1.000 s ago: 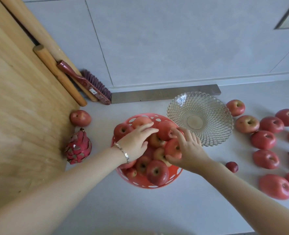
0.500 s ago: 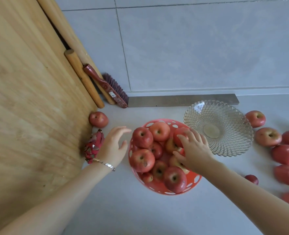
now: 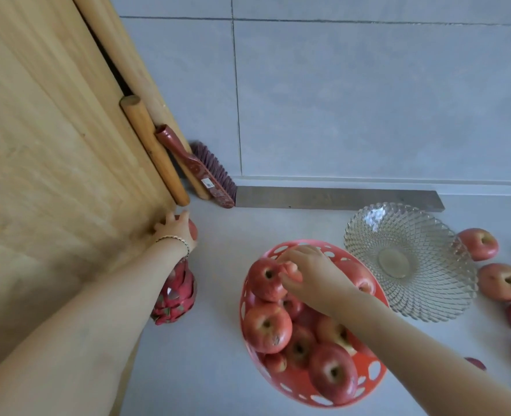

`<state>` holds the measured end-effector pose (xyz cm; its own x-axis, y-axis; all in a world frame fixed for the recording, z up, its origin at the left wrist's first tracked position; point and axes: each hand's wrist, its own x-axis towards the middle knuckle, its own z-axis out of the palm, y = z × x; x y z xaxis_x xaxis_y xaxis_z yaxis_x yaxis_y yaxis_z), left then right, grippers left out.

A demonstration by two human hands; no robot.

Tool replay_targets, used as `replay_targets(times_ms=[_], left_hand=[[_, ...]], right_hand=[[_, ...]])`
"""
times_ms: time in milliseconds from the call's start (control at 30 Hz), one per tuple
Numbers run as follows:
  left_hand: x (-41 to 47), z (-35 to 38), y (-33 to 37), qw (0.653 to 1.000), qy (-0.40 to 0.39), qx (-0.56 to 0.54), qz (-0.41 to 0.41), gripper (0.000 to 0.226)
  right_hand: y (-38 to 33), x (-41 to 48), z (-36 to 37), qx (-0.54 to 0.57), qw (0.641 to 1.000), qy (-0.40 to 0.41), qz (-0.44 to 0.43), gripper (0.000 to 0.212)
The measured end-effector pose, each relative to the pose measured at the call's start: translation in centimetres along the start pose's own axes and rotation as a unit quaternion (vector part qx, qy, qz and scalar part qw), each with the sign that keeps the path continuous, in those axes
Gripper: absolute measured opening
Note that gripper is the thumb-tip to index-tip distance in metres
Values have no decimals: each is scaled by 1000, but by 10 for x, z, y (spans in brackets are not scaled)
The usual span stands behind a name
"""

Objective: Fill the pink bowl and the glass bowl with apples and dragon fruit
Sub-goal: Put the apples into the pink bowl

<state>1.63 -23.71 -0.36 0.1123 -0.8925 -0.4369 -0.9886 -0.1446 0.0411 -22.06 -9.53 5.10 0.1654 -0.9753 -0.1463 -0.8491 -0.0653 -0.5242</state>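
The pink bowl [image 3: 368,372], a perforated basket, stands in the middle and holds several red apples [image 3: 267,327]. My right hand [image 3: 310,274] rests on the apples at its far side, fingers bent over one; a firm grip cannot be seen. My left hand [image 3: 176,229] reaches far left and covers a lone apple [image 3: 192,229] beside the wooden board. A dragon fruit [image 3: 177,295] lies under my left forearm. The glass bowl [image 3: 410,262] stands empty to the right of the pink bowl.
Several loose apples [image 3: 502,282] lie at the right edge. A big wooden board [image 3: 44,160] leans on the left, with rolling pins [image 3: 153,150] and a red brush [image 3: 201,171] against it. A metal bar [image 3: 338,198] lies along the wall.
My left hand left the pink bowl and moved left past the dragon fruit onto the lone apple. My right hand stayed on the apples in the bowl. The camera view shifted left.
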Motion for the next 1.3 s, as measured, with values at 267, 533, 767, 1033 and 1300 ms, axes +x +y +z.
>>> replay_targets(times_ms=[267, 533, 767, 1033, 1300], left_hand=[[28, 10, 2, 964, 66, 255, 23, 70], [-75, -28, 28, 954, 211, -184, 102, 75], [-200, -27, 71, 924, 179, -175, 289, 70], [-251, 38, 79, 946, 76, -25, 314, 76], [-255, 72, 77, 952, 63, 21, 297, 75]], right_hand=[[19, 17, 4, 32, 999, 22, 32, 23], [31, -39, -10, 72, 995, 55, 50, 17], [29, -100, 3, -107, 978, -174, -37, 62], [48, -101, 36, -232, 959, -126, -97, 58], [48, -109, 26, -273, 946, -118, -127, 63]])
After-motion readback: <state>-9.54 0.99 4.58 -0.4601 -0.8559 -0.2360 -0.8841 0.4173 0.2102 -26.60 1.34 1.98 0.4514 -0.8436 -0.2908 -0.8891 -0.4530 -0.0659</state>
